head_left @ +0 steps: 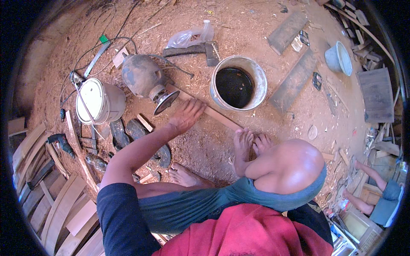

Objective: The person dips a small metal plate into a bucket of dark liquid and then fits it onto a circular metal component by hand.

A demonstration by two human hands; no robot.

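A long narrow wooden strip [223, 119] lies slantwise on the ground, its far end beside a dusty electric motor [143, 76] with a round disc [166, 102] on its shaft. My left hand [189, 114] is closed over the strip close to the disc. The toes of my foot [243, 140] press on the strip's near end. Right beside that foot, my right hand [262, 144] shows only curled fingers, the rest being hidden behind my bent knee [294, 160]. What those fingers hold, if anything, is not visible.
A bucket of dark liquid [259, 79] stands just beyond the strip. Left are a lidded white bucket [113, 101], cables and sandals [136, 130]. A hammer-shaped tool [185, 50], a plastic bag [190, 37] and dark planks [294, 81] lie farther off. Another person's legs [370, 175] show at right.
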